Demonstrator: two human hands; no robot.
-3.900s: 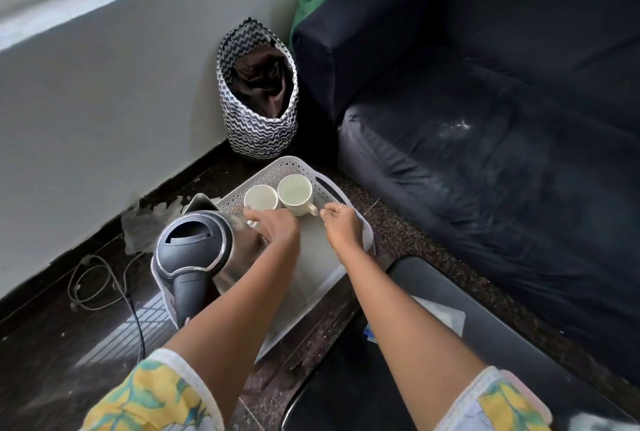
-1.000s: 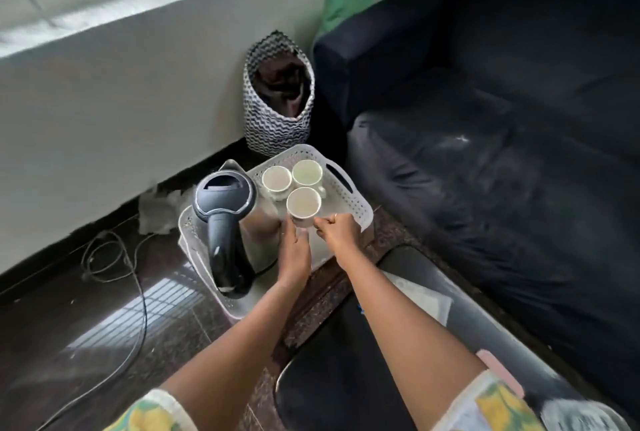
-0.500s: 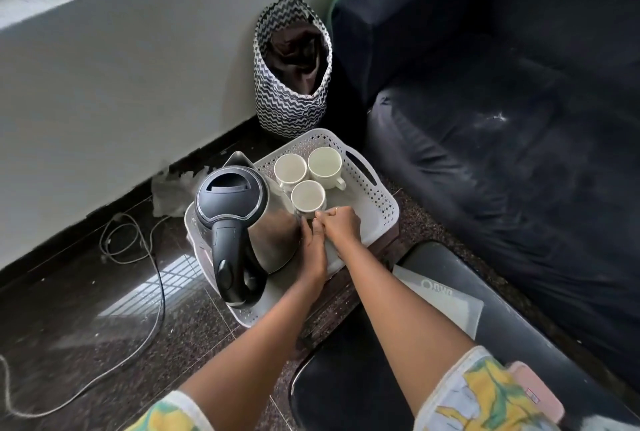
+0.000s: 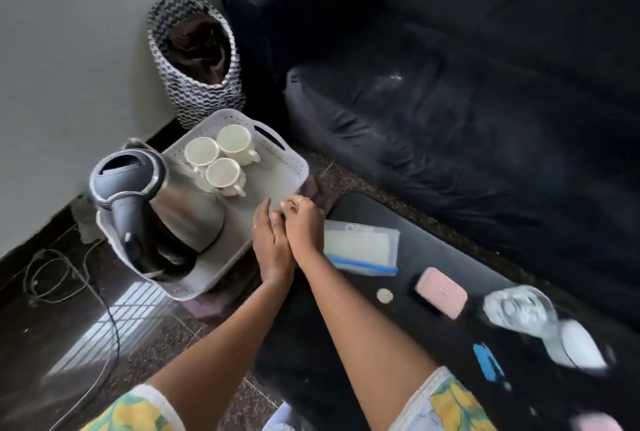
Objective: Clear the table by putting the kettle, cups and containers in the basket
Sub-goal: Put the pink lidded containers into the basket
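A grey perforated basket (image 4: 298,162) sits on the floor beside the black table (image 4: 408,319). Inside it stand a steel kettle (image 4: 152,202) with a dark lid and handle, and three white cups (image 4: 221,172) grouped at its far end. My left hand (image 4: 272,243) and my right hand (image 4: 304,222) are side by side, touching each other, over the basket's near right rim. Neither holds anything; the left fingers are straight, the right fingers are curled. On the table lie a clear zip bag (image 4: 360,250), a pink case (image 4: 441,292) and blurred clear containers (image 4: 540,323).
A zigzag-patterned fabric bin (image 4: 204,84) stands against the wall behind the basket. A dark sofa (image 4: 467,84) runs along the right. A cable (image 4: 104,312) trails across the glossy floor at left. A small white disc (image 4: 384,295) and a blue item (image 4: 488,361) lie on the table.
A third cup now stands in the basket. Both hands have let go of it and drawn back toward the near rim. The view has swung right, showing more of the table.
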